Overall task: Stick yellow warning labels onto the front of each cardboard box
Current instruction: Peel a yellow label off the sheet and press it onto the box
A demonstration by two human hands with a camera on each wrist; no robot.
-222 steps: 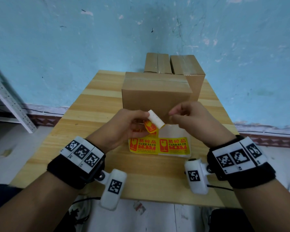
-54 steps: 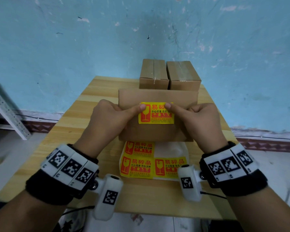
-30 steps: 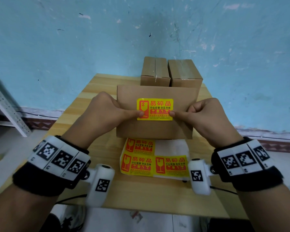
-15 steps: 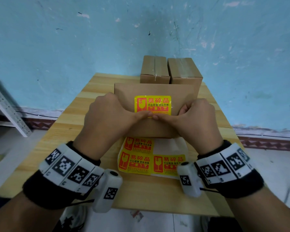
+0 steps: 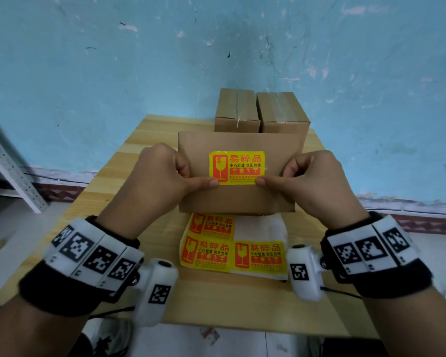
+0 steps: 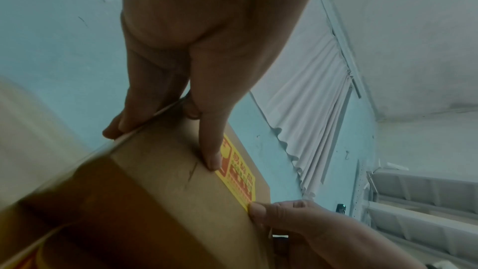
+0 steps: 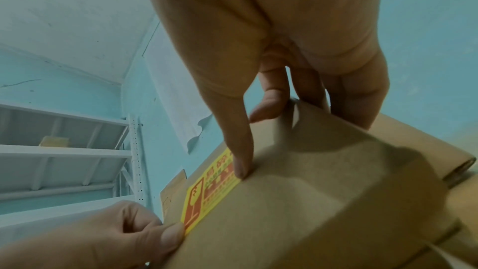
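Head view shows left hand (image 5: pixel 160 181) and right hand (image 5: pixel 312 181) gripping the front cardboard box (image 5: pixel 240 202), thumbs pinning the yellow warning label (image 5: pixel 237 167); press outward to flatten bubbles

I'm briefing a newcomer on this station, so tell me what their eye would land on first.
First, the yellow warning label stuck on the front of the near cardboard box, with the left hand and right hand gripping the box's sides, thumbs on the label's lower corners. Next, the sheet of spare labels lying on the wooden table just below, and two unlabelled boxes behind.
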